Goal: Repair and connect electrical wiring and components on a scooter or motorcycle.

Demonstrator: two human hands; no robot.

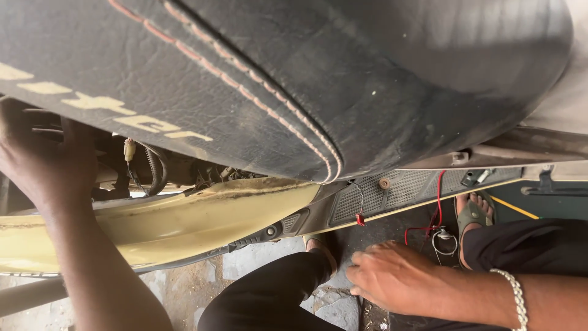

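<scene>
Bare arms; silver chain bracelet (516, 297), black trousers (269, 294), apparently grey-green sandals (471, 214).

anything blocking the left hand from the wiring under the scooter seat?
Nothing visible. The left hand is already in the gap between the raised black seat and the yellow body panel, beside the wiring. Whether it touches the wiring cannot be told.

Floor (288, 270) along bottom of frame: rough grey concrete, cracked, patchy pale and dark areas, loose grit at lower middle. Dark green surface (551, 205) with yellow stripe (514, 208) at right edge. Daylight, soft, from upper right.
</scene>
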